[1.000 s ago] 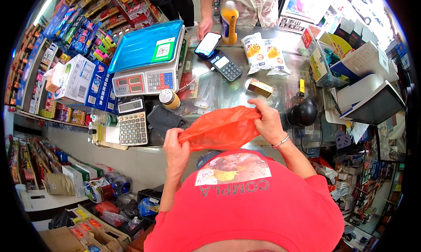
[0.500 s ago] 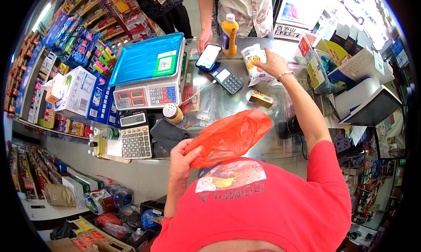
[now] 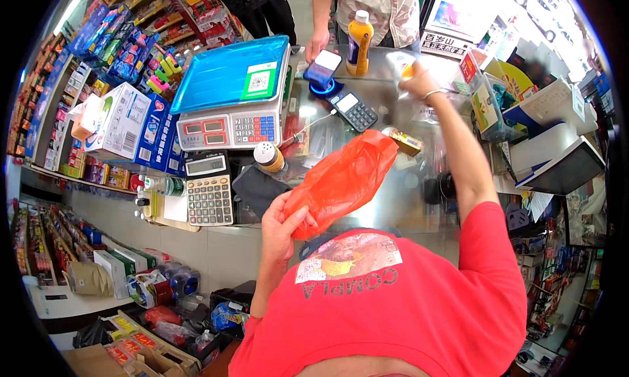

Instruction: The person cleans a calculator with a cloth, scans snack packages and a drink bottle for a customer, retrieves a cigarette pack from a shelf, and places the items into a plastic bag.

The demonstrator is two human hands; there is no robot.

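My left hand [image 3: 282, 225] pinches the edge of a red plastic bag [image 3: 347, 183], which hangs partly spread over the near edge of the glass counter. Across the counter my right hand [image 3: 419, 85] is closed on a white snack packet [image 3: 400, 63], blurred by motion and partly covered by the hand. A bottle of orange-yellow drink [image 3: 360, 42] stands upright to the packet's left. Below my right hand lies a small yellow and dark box [image 3: 403, 142]. Farther left, another person's hand [image 3: 318, 44] holds a phone [image 3: 324, 65] over a payment reader with a glowing blue ring [image 3: 325, 87].
A keypad card terminal [image 3: 354, 111] sits beside the reader. To the left are a scale [image 3: 229, 124] with a blue tray, a calculator [image 3: 209, 197] and a shaker jar [image 3: 268, 157]. Plastic bins [image 3: 488, 108] and a dark screen [image 3: 560, 167] crowd the right side.
My right hand has closed on the snack packet and shifted it. The other person's phone has been raised and tilted over the reader, whose ring now glows blue. The red bag stays in my left hand.
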